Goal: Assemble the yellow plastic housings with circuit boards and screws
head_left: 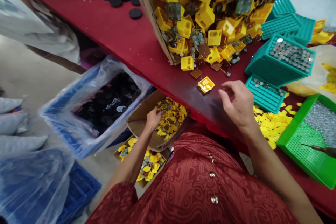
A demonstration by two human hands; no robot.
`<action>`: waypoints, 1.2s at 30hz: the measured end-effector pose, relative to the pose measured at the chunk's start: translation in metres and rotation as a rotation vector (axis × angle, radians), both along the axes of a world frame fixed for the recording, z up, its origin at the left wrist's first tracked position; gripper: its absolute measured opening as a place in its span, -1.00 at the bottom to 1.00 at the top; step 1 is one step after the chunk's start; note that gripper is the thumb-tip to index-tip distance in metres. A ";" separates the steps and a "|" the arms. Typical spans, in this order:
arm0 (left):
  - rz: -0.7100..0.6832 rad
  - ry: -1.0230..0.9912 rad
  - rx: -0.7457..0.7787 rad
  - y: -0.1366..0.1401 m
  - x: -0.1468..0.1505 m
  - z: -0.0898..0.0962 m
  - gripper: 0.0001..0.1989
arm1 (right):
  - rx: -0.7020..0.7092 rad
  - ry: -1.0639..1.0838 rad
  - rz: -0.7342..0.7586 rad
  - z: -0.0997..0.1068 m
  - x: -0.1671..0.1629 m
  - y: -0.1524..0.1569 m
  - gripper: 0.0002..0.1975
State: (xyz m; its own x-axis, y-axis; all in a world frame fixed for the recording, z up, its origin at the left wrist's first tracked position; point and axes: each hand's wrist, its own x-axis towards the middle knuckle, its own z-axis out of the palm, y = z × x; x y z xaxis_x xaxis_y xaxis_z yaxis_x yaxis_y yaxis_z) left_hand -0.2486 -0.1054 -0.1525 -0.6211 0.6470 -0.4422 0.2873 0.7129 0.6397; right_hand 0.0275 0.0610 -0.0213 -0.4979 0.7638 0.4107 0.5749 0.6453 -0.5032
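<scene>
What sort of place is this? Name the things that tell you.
Probably a small assembly or sorting workshop: a tipped cardboard box spilling yellow plastic parts, stacked teal trays of small metal discs, and bins of sorted pieces beside the red table.

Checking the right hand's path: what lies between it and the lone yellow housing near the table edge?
In the head view, only bare red tablecloth separates the right hand from the yellow housing.

two hands (237, 103), three cardboard boxes (147, 7) — two green trays (291, 140)
</scene>
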 end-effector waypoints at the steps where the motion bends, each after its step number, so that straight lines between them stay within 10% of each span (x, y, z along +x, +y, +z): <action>1: 0.053 -0.014 0.019 0.004 0.000 0.008 -0.62 | -0.005 -0.040 0.008 -0.005 -0.009 0.006 -0.80; 6: 0.152 -0.104 0.278 0.027 0.025 0.067 -0.76 | -0.018 -0.287 -0.022 -0.023 -0.050 0.019 -0.40; 13: 0.025 -0.739 0.563 0.041 0.092 0.127 -0.57 | -0.047 -0.266 -0.075 -0.015 -0.034 0.004 -0.64; 20: 0.013 -1.323 0.388 0.044 0.130 0.133 -0.51 | -0.128 -0.135 -0.081 -0.002 0.003 -0.036 -0.56; 25: 0.029 -1.242 0.391 0.045 0.124 0.132 -0.63 | -0.361 -0.053 0.034 0.016 0.007 -0.034 -0.57; 36: 0.075 -0.979 0.386 0.053 0.094 0.133 -0.59 | -0.149 -0.428 0.174 -0.023 -0.036 0.050 -0.50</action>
